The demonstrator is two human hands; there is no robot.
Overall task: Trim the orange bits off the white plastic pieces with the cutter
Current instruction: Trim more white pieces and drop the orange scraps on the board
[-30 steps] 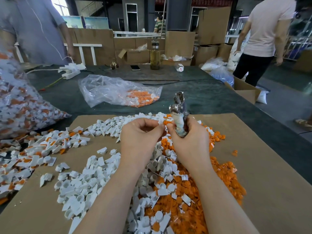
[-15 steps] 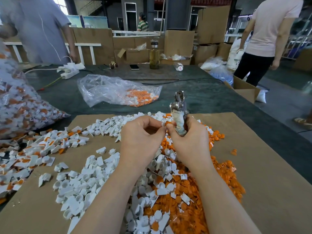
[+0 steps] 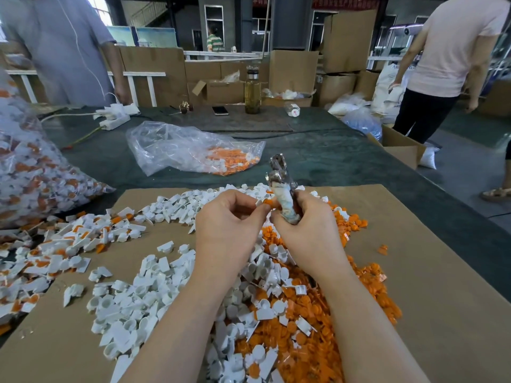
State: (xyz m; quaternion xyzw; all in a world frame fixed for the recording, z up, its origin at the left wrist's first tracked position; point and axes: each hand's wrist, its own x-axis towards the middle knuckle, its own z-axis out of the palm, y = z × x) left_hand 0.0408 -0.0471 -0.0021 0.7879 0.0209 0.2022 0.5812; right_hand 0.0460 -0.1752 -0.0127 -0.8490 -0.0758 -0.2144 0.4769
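Note:
My right hand (image 3: 307, 230) grips the cutter (image 3: 282, 186) by its cloth-wrapped handles, metal head pointing up and away. My left hand (image 3: 229, 225) pinches a small white plastic piece with an orange bit (image 3: 266, 201) right beside the cutter's handles, the two hands touching at the fingertips. Below the hands lies a heap of white pieces (image 3: 143, 294), and to the right a heap of cut orange bits (image 3: 312, 302). White pieces with orange still on them (image 3: 55, 244) are spread at the left.
All of it lies on a cardboard sheet (image 3: 428, 313) on a dark green table (image 3: 331, 158). A clear bag with orange bits (image 3: 193, 150) lies beyond; a full bag of pieces (image 3: 30, 172) stands at left. Two people stand at the far corners.
The hands stay close together over the piles; the pinched piece's orange bit now shows between my fingertips next to the cutter. The cutter stays upright.

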